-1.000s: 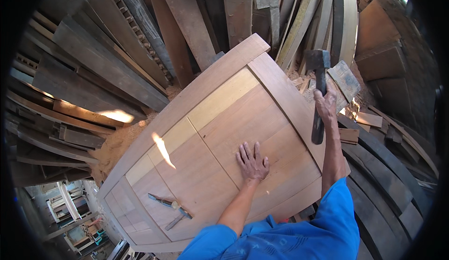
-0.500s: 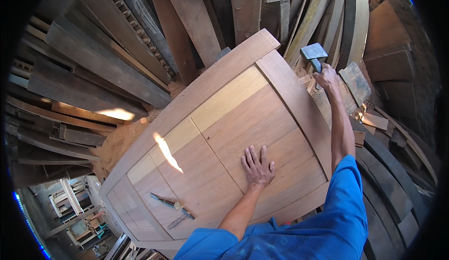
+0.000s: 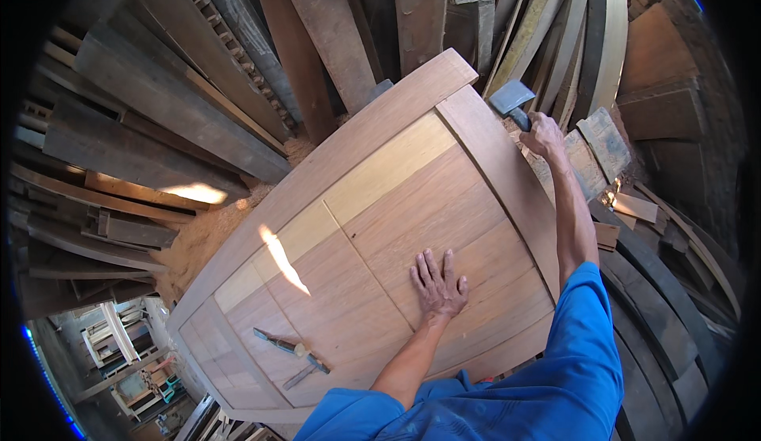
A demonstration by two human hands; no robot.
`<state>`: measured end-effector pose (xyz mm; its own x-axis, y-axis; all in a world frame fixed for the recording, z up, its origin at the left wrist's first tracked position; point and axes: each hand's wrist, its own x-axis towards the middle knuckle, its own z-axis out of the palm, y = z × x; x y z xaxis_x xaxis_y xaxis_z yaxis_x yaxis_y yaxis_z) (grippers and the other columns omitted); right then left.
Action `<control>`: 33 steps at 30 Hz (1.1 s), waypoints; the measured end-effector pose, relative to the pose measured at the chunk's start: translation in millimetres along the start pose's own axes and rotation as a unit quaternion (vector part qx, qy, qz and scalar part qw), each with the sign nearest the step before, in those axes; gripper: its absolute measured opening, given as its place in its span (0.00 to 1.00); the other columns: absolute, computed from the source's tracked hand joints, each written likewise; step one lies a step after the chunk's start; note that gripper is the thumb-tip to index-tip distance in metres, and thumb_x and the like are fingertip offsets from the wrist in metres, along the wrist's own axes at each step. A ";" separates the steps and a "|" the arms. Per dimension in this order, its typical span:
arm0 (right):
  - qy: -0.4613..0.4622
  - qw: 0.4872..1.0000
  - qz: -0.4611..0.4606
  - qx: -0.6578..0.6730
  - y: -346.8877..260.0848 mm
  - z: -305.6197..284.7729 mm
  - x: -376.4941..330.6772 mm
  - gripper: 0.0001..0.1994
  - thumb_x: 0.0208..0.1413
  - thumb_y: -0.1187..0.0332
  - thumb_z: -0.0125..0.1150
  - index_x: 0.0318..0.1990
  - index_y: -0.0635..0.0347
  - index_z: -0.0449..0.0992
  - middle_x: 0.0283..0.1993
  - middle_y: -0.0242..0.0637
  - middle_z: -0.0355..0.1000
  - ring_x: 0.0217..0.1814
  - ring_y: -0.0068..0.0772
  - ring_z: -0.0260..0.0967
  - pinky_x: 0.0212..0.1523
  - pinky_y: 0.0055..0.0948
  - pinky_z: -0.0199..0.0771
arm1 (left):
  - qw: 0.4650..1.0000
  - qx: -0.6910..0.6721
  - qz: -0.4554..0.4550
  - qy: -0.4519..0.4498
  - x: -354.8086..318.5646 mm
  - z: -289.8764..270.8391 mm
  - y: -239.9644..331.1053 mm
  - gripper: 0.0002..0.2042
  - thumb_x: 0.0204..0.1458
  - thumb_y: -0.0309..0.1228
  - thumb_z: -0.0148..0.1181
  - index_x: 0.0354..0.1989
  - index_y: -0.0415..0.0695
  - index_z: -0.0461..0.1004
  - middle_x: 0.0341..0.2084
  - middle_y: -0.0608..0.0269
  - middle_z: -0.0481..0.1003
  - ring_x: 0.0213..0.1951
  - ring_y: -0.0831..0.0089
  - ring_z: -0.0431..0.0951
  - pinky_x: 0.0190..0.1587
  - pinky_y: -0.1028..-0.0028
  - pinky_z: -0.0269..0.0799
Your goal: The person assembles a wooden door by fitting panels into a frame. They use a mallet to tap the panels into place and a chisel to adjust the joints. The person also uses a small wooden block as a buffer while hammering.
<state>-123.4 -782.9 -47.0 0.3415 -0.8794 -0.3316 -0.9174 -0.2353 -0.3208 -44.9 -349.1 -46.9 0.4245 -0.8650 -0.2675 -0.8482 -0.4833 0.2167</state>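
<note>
A large wooden door panel (image 3: 412,227) with a raised frame lies before me. My left hand (image 3: 440,290) rests flat on its boards, fingers spread and holding nothing. Past the panel's upper right edge, my right hand (image 3: 544,136) grips the short dark handle of a mallet (image 3: 511,97) with a flat, square blue-grey head. This head is beside the frame rail (image 3: 499,171); whether it touches the wood I cannot tell. On the panel's lower left lies a dark, T-shaped hand tool (image 3: 292,350) with a pale round knob.
Leaning planks (image 3: 325,36) crowd the far side. Sawdust (image 3: 210,235) is heaped along the panel's left edge. To the right are a worn board (image 3: 606,143), wood offcuts (image 3: 634,205) and stacked dark curved boards (image 3: 650,306). More wooden frames (image 3: 119,334) stand at lower left.
My right hand has shifted slightly left and down with the mallet, whose head has swung toward the panel's edge. My left hand stays on the boards.
</note>
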 end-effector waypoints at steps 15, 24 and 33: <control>0.001 1.000 -0.026 0.007 11.1 6.4 -7.1 0.21 0.44 0.63 0.69 0.47 0.62 0.80 0.48 0.53 0.79 0.54 0.56 0.76 0.55 0.48 0.75 | 1.000 -0.008 0.000 0.005 -0.6 -1.0 1.4 0.40 0.57 0.49 0.53 0.77 0.45 0.52 0.75 0.29 0.41 0.76 0.33 0.37 0.74 0.35 0.32; 0.028 0.996 0.022 0.083 9.9 -1.3 -38.6 0.19 0.45 0.63 0.70 0.43 0.65 0.78 0.40 0.57 0.78 0.46 0.59 0.77 0.48 0.51 0.75 | 1.000 -0.001 0.006 0.020 -1.2 0.5 0.8 0.40 0.57 0.49 0.54 0.77 0.45 0.52 0.75 0.29 0.41 0.76 0.33 0.39 0.73 0.35 0.34; 0.038 0.990 0.008 0.137 21.2 6.7 -160.7 0.18 0.47 0.62 0.67 0.44 0.63 0.77 0.34 0.59 0.77 0.39 0.63 0.77 0.41 0.52 0.75 | 0.998 0.019 0.013 0.051 -2.8 0.8 3.9 0.40 0.57 0.49 0.54 0.76 0.45 0.52 0.75 0.29 0.44 0.75 0.33 0.42 0.73 0.35 0.36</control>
<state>-196.4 -643.8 -6.4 0.3013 -0.9131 -0.2746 -0.8291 -0.1087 -0.5485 -49.7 -348.4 -46.1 0.4309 -0.8871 -0.1657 -0.8697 -0.4572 0.1860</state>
